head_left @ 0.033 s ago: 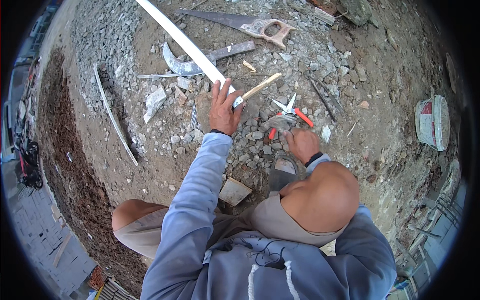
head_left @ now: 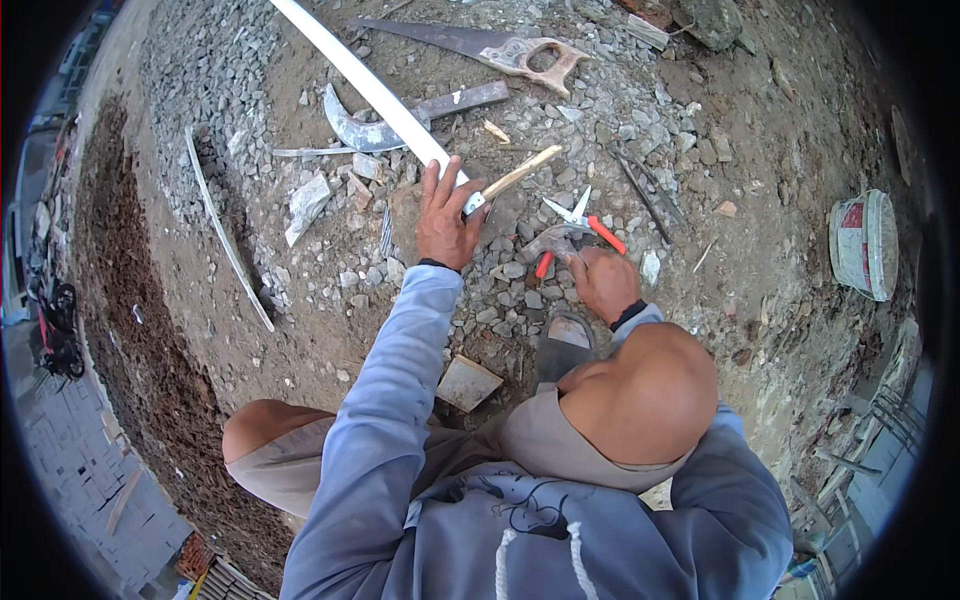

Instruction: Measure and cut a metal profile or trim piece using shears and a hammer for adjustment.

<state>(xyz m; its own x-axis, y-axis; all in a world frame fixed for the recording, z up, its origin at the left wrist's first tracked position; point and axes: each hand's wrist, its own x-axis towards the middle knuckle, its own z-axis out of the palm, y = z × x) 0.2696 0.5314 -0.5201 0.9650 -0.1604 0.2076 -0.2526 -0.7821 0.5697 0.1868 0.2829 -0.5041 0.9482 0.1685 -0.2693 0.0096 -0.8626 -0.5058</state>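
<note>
My left hand (head_left: 445, 222) is closed on the near end of a long white strip (head_left: 385, 105), the fingers over its left side and the thumb by its tip. A split piece of pale wood (head_left: 524, 171) juts out to the right beside that end. My right hand (head_left: 606, 282) is closed round what looks like a hammer (head_left: 553, 239); its grey metal head shows, while the handle is hidden in my grip. Just beyond the hammer lie snips (head_left: 606, 233) with red handles and their blades apart, partly covered by it.
A handsaw (head_left: 520, 58) and a curved-bladed sickle (head_left: 365, 130) lie on gravel at the far side, the strip crossing over the sickle. A thin bent strip (head_left: 222, 225) is at left. At right stands a white bucket (head_left: 862, 246). A square tile piece (head_left: 468, 384) lies near my feet.
My right hand and the hammer head have shifted very slightly up and to the left. My left hand stays on the strip.
</note>
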